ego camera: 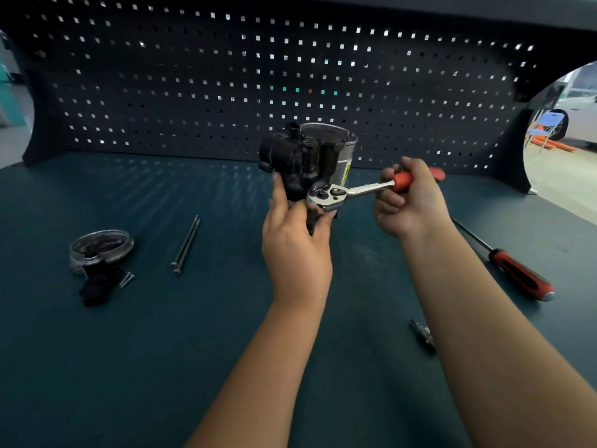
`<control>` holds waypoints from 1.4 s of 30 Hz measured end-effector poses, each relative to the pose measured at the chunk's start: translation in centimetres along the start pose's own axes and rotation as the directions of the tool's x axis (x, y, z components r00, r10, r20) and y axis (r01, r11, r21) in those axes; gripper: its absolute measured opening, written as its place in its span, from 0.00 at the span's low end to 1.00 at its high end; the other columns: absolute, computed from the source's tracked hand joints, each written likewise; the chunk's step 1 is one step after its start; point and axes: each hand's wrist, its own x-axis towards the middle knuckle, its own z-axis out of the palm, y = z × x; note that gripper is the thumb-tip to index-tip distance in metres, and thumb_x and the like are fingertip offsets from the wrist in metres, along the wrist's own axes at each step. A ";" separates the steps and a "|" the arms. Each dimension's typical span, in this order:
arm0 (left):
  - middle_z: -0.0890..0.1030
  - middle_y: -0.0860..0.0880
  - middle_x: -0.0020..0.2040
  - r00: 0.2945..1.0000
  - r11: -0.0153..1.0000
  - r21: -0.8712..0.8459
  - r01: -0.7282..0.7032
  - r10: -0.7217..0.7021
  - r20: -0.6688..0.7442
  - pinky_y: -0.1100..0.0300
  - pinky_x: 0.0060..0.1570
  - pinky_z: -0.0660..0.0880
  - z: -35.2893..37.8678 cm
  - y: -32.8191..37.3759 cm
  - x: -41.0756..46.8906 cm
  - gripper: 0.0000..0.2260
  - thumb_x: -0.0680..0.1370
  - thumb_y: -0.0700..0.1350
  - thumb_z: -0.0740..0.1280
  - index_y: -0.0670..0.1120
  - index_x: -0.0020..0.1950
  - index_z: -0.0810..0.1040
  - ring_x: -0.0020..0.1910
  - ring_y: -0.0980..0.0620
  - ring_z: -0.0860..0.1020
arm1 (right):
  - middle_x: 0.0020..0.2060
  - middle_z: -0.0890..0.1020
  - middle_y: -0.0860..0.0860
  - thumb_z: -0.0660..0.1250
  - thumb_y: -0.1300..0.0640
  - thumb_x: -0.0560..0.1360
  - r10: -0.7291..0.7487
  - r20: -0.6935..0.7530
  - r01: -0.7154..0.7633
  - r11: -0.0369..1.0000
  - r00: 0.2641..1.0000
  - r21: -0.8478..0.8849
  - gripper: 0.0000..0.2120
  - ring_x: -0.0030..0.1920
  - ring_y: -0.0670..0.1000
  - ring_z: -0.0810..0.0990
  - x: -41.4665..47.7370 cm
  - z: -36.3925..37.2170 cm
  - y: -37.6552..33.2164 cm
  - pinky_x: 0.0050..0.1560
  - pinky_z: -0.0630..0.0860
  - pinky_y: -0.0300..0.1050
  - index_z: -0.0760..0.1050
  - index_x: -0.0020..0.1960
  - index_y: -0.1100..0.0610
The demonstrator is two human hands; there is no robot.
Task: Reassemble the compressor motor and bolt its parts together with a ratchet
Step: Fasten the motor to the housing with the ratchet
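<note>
both forearms reach in from the near edge of the worktop (161,350), and a small metal bit (423,334) lies just beside the right one. towards the middle of the back edge the left hand (297,250) is curled round the lower part of the compressor motor (307,156), fingers on its left side and thumb wrapped over the front, right under the ratchet (352,190) head. the right hand (410,202) is closed round the ratchet's red handle, with the chrome head set against the motor's black housing. whether the motor's base rests on the worktop is hidden behind the left hand. the likely trouble is torque: with only one hand steadying the motor, a hard pull could twist it out of that grip or tip it. the socket could also slip off the fastener if the head sits crooked, and the left thumb is close enough to the head to get nipped. two long bolts (187,244) lie loose left of centre. an end cap (101,247), a black part (97,286) and small screws (127,279) sit towards the left edge, so a careless sweep could scatter them. a screwdriver (517,273) lies towards the right edge
</note>
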 end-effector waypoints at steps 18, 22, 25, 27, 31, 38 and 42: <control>0.65 0.44 0.74 0.999 1.000 -0.007 0.017 -0.016 0.045 0.49 0.56 0.73 -0.3 0.3 -0.1 0.05 0.73 0.40 0.71 0.38 0.45 0.81 0.60 0.43 0.76 | 0.30 0.82 0.59 0.60 0.60 0.77 -0.061 -0.312 0.246 0.763 0.948 0.598 0.10 0.29 0.56 0.83 -12.0 -1.3 5.8 0.33 0.81 0.41 0.69 0.38 0.61; 0.64 0.43 0.74 0.999 1.000 -0.020 0.023 -0.022 0.041 0.47 0.57 0.72 -0.3 0.2 0.0 0.06 0.74 0.39 0.70 0.37 0.48 0.81 0.62 0.42 0.75 | 0.26 0.80 0.53 0.58 0.58 0.77 -0.064 -0.302 0.196 0.881 0.951 0.431 0.11 0.21 0.48 0.76 -8.6 -1.6 3.8 0.24 0.71 0.31 0.67 0.37 0.57; 0.63 0.43 0.74 0.999 0.999 -0.029 0.023 -0.022 0.039 0.47 0.60 0.71 -0.2 0.2 0.1 0.07 0.74 0.38 0.70 0.37 0.49 0.81 0.65 0.42 0.73 | 0.23 0.77 0.50 0.56 0.56 0.77 -0.061 -0.231 0.117 0.965 0.971 0.236 0.12 0.16 0.45 0.63 -4.6 -1.5 1.9 0.19 0.58 0.29 0.65 0.35 0.55; 0.63 0.43 0.74 0.999 0.999 -0.032 0.014 -0.013 0.040 0.49 0.62 0.71 -0.2 0.2 0.0 0.08 0.74 0.40 0.71 0.38 0.51 0.82 0.66 0.43 0.72 | 0.23 0.77 0.49 0.56 0.56 0.78 -0.021 -0.148 0.039 0.992 0.989 0.122 0.12 0.15 0.44 0.59 -2.2 -1.1 0.9 0.17 0.54 0.30 0.64 0.35 0.54; 0.64 0.45 0.74 0.999 0.999 -0.024 0.025 -0.024 0.030 0.61 0.63 0.68 -0.1 0.2 0.1 0.09 0.73 0.42 0.72 0.39 0.51 0.82 0.66 0.46 0.72 | 0.22 0.74 0.46 0.56 0.55 0.78 0.063 -0.033 -0.061 0.997 0.997 0.052 0.13 0.15 0.43 0.58 0.1 -0.8 -0.1 0.16 0.53 0.33 0.65 0.35 0.54; 0.66 0.47 0.73 0.997 0.997 -0.022 0.072 -0.072 0.000 0.74 0.55 0.62 -0.1 0.5 0.2 0.08 0.71 0.44 0.75 0.42 0.47 0.84 0.61 0.49 0.74 | 0.21 0.75 0.49 0.56 0.58 0.78 0.042 -0.283 0.075 0.918 0.958 0.391 0.11 0.17 0.45 0.70 -6.0 -3.0 2.8 0.21 0.63 0.28 0.66 0.37 0.57; 0.66 0.45 0.73 0.997 0.997 -0.029 0.071 -0.070 0.019 0.58 0.59 0.71 0.0 0.6 0.2 0.08 0.70 0.43 0.75 0.40 0.44 0.83 0.59 0.45 0.76 | 0.23 0.78 0.53 0.60 0.61 0.78 -0.019 -0.327 0.205 0.813 0.945 0.546 0.11 0.23 0.51 0.79 -11.0 -1.5 4.1 0.29 0.79 0.37 0.70 0.36 0.60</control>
